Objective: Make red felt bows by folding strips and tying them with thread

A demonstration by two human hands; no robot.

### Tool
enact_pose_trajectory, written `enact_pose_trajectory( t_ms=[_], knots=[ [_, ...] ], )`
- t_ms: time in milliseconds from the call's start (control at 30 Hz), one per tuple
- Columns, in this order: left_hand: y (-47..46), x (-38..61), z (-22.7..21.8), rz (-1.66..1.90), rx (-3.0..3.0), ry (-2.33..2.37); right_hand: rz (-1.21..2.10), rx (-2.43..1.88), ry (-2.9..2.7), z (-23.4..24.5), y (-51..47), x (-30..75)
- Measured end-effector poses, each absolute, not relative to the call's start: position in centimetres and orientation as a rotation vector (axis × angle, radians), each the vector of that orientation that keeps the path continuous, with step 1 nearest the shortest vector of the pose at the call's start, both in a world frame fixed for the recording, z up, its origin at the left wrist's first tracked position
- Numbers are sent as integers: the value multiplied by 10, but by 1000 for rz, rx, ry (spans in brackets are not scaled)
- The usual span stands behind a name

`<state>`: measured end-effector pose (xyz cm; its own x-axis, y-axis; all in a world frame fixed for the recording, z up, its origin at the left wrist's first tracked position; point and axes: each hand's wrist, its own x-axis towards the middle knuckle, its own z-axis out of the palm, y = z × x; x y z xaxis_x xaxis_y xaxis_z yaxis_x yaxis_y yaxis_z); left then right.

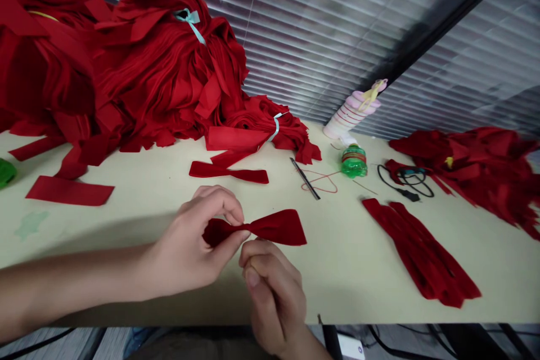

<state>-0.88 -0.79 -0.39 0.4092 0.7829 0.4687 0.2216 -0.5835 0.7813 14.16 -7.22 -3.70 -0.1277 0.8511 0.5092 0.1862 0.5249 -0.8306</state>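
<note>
1. Grip: left hand (189, 247) pinches the gathered waist of a red felt bow (276, 229) between thumb and fingertips; bow held level above the table.
2. Just below the pinch, right hand (274, 298) curled, fingers pressed together, nothing visibly held.
3. Beyond the grip, on the cream table (346, 287): a second bow-shaped red strip (228, 172), and a slim metal tool (304, 178) beside loose red thread (323, 181).
4. Right of grip: stacked red strips (422, 253), black cable (405, 183), green plastic object (353, 161).
5. Far left, behind: heaped red felt strips (139, 67) tied with pale blue ribbon (189, 22).
</note>
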Motion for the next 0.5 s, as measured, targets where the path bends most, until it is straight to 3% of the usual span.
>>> enact_pose_trajectory(
  t_ms=[333, 500],
  knots=[
    [-5, -2, 2, 797, 1063, 757, 858, -837, -1359, -44, -71, 135],
    [-6, 2, -6, 713, 784, 594, 1355, -608, -761, -33, -60, 132]
  ],
)
